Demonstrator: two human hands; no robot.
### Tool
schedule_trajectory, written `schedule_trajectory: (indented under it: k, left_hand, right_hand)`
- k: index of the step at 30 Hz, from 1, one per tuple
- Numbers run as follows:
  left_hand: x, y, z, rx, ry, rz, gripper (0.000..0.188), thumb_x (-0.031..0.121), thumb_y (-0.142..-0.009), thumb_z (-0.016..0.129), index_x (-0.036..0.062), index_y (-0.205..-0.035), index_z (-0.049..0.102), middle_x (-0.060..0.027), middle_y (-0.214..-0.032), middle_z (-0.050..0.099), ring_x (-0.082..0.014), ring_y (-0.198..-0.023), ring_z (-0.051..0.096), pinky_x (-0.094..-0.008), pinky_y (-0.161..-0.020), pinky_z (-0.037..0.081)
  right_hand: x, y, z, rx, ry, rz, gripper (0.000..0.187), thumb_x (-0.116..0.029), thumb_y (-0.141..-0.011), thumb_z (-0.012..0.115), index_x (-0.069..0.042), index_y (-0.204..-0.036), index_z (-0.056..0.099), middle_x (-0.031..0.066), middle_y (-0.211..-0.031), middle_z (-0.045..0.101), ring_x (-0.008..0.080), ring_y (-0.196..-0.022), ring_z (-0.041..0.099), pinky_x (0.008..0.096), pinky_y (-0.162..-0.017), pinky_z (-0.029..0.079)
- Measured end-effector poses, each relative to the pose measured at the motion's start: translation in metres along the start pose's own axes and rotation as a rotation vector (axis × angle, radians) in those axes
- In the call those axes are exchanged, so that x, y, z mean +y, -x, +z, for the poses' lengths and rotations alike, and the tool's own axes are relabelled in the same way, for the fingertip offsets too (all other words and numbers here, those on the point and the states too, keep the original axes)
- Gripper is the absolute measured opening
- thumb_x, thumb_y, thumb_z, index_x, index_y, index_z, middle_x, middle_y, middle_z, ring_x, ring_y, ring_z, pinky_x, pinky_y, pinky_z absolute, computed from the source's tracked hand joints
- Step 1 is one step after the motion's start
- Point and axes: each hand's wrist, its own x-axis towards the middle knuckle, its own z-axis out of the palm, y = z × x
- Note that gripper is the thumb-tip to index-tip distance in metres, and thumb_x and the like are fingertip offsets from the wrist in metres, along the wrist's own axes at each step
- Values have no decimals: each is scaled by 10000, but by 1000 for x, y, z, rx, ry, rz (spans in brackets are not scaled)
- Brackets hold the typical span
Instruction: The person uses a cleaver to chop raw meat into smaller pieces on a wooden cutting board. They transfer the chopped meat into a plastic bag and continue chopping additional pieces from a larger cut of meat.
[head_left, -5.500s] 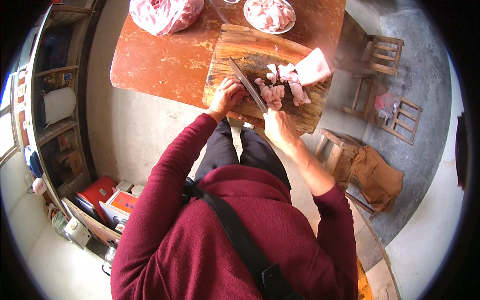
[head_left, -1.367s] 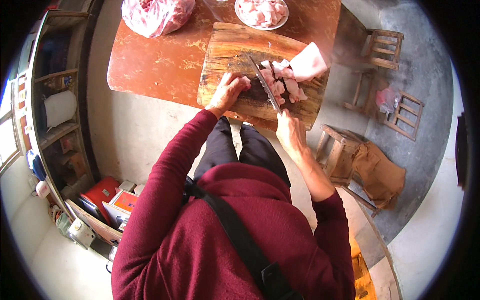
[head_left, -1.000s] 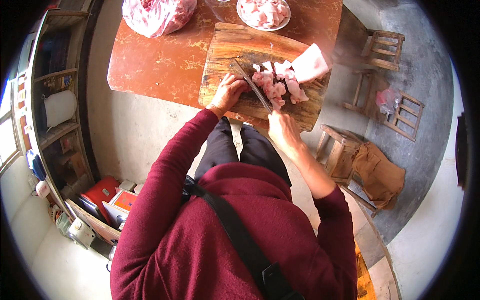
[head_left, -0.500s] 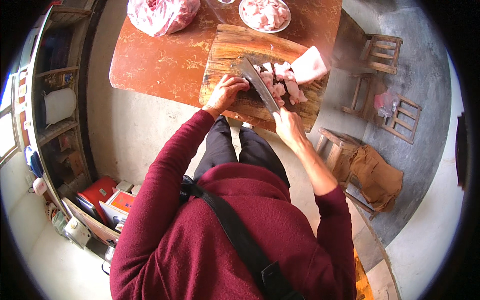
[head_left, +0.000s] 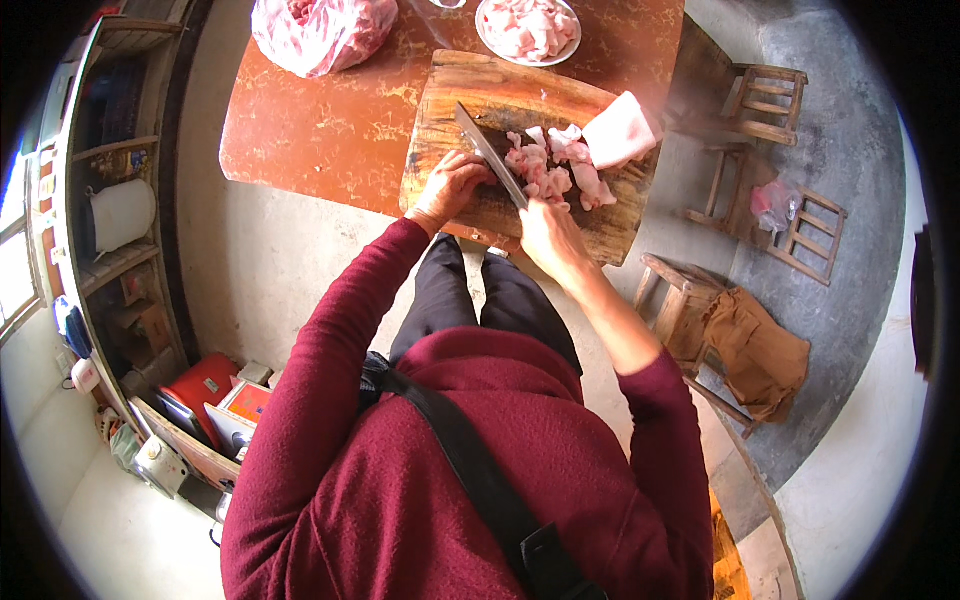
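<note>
Both hands work mid-frame: right hand (head_left: 545,225) grips the cleaver (head_left: 490,155), now swung back left of the meat pieces (head_left: 555,170) on the chopping board (head_left: 470,95); left hand (head_left: 450,188) rests curled beside them, chopping ongoing.

One bench (head_left: 330,130) fills the upper middle of the frame. On it lies one wooden cutting board (head_left: 480,95), one plate (head_left: 528,28) of meat pieces at the top edge, and one plastic bag (head_left: 320,30) of meat at the upper left. One cleaver (head_left: 488,152) crosses the board, beside one heap of cut meat (head_left: 555,172) and one larger slab (head_left: 622,130). Two hands (head_left: 452,185) (head_left: 545,222) are in view. Three wooden stools (head_left: 765,90) (head_left: 808,232) (head_left: 685,295) stand at the right, and one white pot (head_left: 118,212) sits on the shelf at the left.
</note>
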Motion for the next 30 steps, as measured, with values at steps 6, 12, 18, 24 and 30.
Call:
schedule_trajectory:
  k: [6, 12, 18, 24, 30]
  left_hand:
    - [1, -1, -6, -31, 6, 36, 211, 2, -701, 588, 132, -850, 663, -33, -901, 606, -237, -889, 555, -330, -804, 467]
    - [12, -7, -15, -31, -8, 20, 217, 5, -714, 589, 142, -862, 669, -20, -864, 601, -211, -878, 562, -315, -796, 471]
    - [2, 2, -5, -14, -25, -42, 211, 0, -692, 601, 137, -838, 665, -24, -837, 594, -209, -868, 565, -314, -781, 473]
    - [9, 0, -12, -21, -22, -11, 144, 39, -743, 622, 101, -865, 663, -62, -890, 622, -255, -868, 575, -339, -748, 477]
    - [2, 1, -8, -70, -38, 81, 179, 2, -735, 588, 97, -873, 651, -54, -952, 623, -264, -884, 571, -348, -776, 473]
  right_hand:
    - [-3, -23, 12, 52, -4, -53, 96, -62, -795, 481, 17, -783, 534, 252, -697, 594, 399, -696, 609, 466, -611, 487]
    - [27, 28, -13, 1, 60, 43, 175, -129, -857, 493, 32, -809, 541, 226, -605, 576, 395, -602, 603, 471, -551, 470]
    - [8, 50, -16, -36, 154, -16, 110, -53, -793, 454, 21, -811, 533, 233, -608, 581, 399, -603, 610, 461, -562, 492]
    - [3, 25, -5, -89, -4, 67, 116, -59, -785, 455, 27, -796, 532, 264, -663, 590, 415, -663, 615, 489, -597, 490]
    - [-12, -26, 20, 95, 110, -73, 78, -26, -756, 489, 19, -782, 548, 238, -695, 608, 374, -681, 619, 460, -644, 501]
